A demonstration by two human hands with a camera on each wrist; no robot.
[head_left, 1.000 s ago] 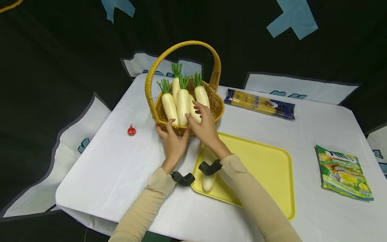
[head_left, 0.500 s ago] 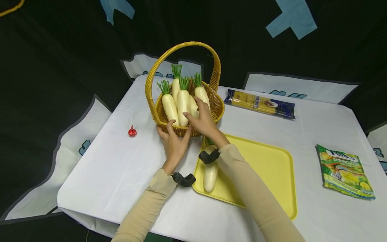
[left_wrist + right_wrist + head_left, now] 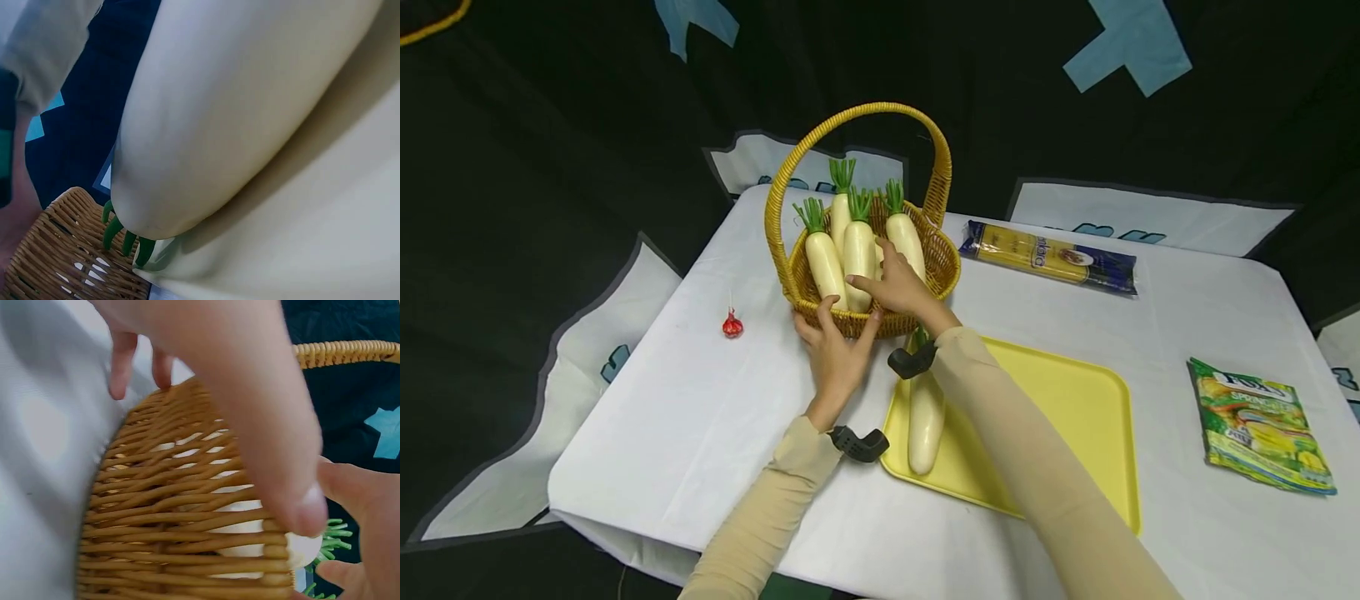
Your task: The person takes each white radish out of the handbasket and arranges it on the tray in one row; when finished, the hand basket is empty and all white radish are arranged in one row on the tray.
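Note:
A wicker basket (image 3: 942, 258) with a tall handle holds several daikon radishes with green tops. My left hand (image 3: 837, 358) grips its front wall, fingers at the rim. My right hand (image 3: 898, 287) reaches in from the right; its thumb lies across the front middle daikon radish (image 3: 859, 242) and its other fingers go down beside that radish. A further radish behind the right hand is mostly hidden. In the right wrist view, a large thumb (image 3: 275, 450) lies over the rim of the woven wall. One more daikon radish (image 3: 927, 425) lies on a yellow tray (image 3: 1075, 417).
A pack of spaghetti (image 3: 1048, 257) lies at the back right of the white-covered table (image 3: 700, 442). A green soup packet (image 3: 1262, 427) is at the far right. Left of the basket sits a small red wrapped thing (image 3: 732, 323). A black curtain hangs behind.
My right hand has moved a little left and deeper among the radishes, covering more of the one behind it. More of the tray radish shows. The left hand stays on the basket.

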